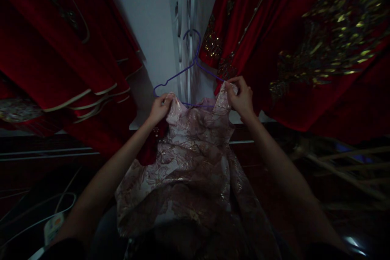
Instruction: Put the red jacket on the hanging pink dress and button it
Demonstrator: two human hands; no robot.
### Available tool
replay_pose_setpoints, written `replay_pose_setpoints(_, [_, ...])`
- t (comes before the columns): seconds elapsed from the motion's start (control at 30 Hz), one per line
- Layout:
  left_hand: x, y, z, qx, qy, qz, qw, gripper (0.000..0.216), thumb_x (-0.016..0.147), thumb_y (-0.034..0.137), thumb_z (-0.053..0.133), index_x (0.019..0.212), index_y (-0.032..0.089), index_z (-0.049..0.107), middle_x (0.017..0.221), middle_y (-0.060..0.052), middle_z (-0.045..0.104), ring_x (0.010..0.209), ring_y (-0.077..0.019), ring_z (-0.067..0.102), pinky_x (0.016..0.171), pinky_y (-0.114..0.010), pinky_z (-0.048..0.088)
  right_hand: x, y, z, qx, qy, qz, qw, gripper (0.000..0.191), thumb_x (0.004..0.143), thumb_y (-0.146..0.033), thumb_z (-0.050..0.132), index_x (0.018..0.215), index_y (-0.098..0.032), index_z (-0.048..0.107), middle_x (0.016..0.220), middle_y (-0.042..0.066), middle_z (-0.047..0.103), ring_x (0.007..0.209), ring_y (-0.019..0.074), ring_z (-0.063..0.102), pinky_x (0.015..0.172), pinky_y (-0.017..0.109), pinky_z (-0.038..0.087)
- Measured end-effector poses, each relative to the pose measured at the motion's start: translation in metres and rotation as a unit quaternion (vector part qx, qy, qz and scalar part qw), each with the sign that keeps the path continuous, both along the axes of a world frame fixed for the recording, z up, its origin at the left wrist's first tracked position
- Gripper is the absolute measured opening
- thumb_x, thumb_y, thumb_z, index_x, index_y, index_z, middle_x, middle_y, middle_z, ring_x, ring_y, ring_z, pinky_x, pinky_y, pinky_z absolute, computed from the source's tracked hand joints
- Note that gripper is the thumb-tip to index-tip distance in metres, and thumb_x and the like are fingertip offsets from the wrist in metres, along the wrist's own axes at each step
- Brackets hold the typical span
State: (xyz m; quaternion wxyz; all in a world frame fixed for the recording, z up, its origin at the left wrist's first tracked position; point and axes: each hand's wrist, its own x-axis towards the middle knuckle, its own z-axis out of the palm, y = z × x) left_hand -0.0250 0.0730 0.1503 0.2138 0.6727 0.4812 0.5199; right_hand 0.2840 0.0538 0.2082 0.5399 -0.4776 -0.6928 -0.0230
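Observation:
A pale pink dress [198, 130] with a shiny gold pattern spreads in front of me, its skirt falling toward my lap. My left hand [160, 109] pinches its left shoulder strap. With thumb and fingers, my right hand [242, 96] grips the right strap close to the hanger's arm. A purple wire hanger [179, 74] sits inside the neckline, its hook pointing up and away. The hanger's left end stands out beyond the left strap; its right end is hidden by the right strap and hand.
Red garments or drapes with gold trim hang on the left [100, 48] and right [274, 28]. Between them is a pale cabinet door [152, 16]. A white power strip [54, 225] with a cable lies at lower left. A slatted frame [344, 162] stands at right, dimly lit.

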Motion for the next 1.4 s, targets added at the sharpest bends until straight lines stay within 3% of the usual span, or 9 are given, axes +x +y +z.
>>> replay_pose_setpoints(0.1, [-0.056, 0.019, -0.012, -0.025, -0.012, 0.08, 0.996, 0.05, 0.08, 0.061, 0.048, 0.081, 0.013, 0.064, 0.074, -0.004, 0.063, 0.07, -0.0158, 0.055, 0.064, -0.024, 0.043, 0.004, 0.003, 0.002, 0.001, 0.001, 0.006, 1.0, 0.029, 0.089, -0.051, 0.047, 0.094, -0.024, 0.057, 0.082, 0.002, 0.065, 0.072, 0.0171, 0.06, 0.077, 0.035, 0.047])
replay_pose_setpoints(0.27, [-0.106, 0.024, -0.032, -0.112, -0.028, 0.072, 0.991, 0.059, 0.066, 0.067, 0.059, 0.088, 0.013, 0.067, 0.081, -0.006, 0.067, 0.075, -0.0177, 0.056, 0.064, -0.024, 0.043, 0.004, 0.008, 0.0, -0.001, 0.01, 0.007, 1.0, 0.029, 0.088, -0.052, 0.049, 0.093, -0.025, 0.058, 0.079, 0.001, 0.065, 0.069, 0.0155, 0.06, 0.072, 0.031, 0.047])
replay_pose_setpoints(0.47, [-0.107, 0.015, -0.032, -0.115, -0.049, 0.058, 0.99, 0.053, 0.068, 0.062, 0.063, 0.09, 0.014, 0.068, 0.083, -0.004, 0.069, 0.077, -0.0161, 0.057, 0.068, -0.022, 0.044, 0.007, 0.009, 0.001, -0.003, -0.002, 0.009, 1.0, 0.033, 0.089, -0.054, 0.047, 0.094, -0.023, 0.058, 0.081, 0.002, 0.064, 0.072, 0.0163, 0.061, 0.074, 0.031, 0.046])
replay_pose_setpoints(0.9, [-0.11, 0.026, -0.031, -0.103, -0.044, 0.06, 0.992, 0.057, 0.07, 0.064, 0.061, 0.093, 0.013, 0.071, 0.088, -0.006, 0.071, 0.082, -0.0193, 0.06, 0.07, -0.025, 0.046, 0.007, 0.009, 0.001, 0.005, -0.006, 0.009, 1.0, 0.034, 0.088, -0.055, 0.048, 0.092, -0.023, 0.06, 0.078, 0.001, 0.064, 0.068, 0.015, 0.058, 0.065, 0.028, 0.044])
replay_pose_setpoints(1.13, [-0.102, 0.04, -0.014, -0.053, -0.06, 0.05, 0.996, 0.062, 0.071, 0.067, 0.059, 0.098, 0.013, 0.071, 0.096, -0.007, 0.071, 0.089, -0.019, 0.062, 0.081, -0.026, 0.048, 0.01, 0.01, 0.001, 0.001, -0.011, 0.014, 1.0, 0.033, 0.089, -0.053, 0.048, 0.094, -0.023, 0.06, 0.075, 0.001, 0.063, 0.064, 0.014, 0.055, 0.061, 0.027, 0.043])
replay_pose_setpoints(1.27, [-0.077, 0.048, 0.014, -0.008, -0.024, 0.024, 0.999, 0.064, 0.072, 0.068, 0.057, 0.096, 0.011, 0.071, 0.095, -0.008, 0.071, 0.09, -0.0192, 0.062, 0.083, -0.027, 0.048, 0.01, 0.012, 0.0, -0.008, -0.003, 0.024, 1.0, 0.032, 0.087, -0.053, 0.05, 0.093, -0.023, 0.06, 0.075, 0.0, 0.061, 0.064, 0.0136, 0.055, 0.061, 0.027, 0.043])
replay_pose_setpoints(1.4, [-0.04, 0.043, 0.049, 0.018, 0.037, -0.055, 0.998, 0.062, 0.076, 0.067, 0.055, 0.101, 0.012, 0.071, 0.098, -0.008, 0.072, 0.095, -0.0211, 0.062, 0.086, -0.031, 0.049, 0.011, 0.018, -0.003, -0.008, 0.011, 0.036, 0.999, 0.034, 0.087, -0.055, 0.049, 0.092, -0.023, 0.059, 0.076, 0.0, 0.06, 0.068, 0.0142, 0.056, 0.065, 0.029, 0.045])
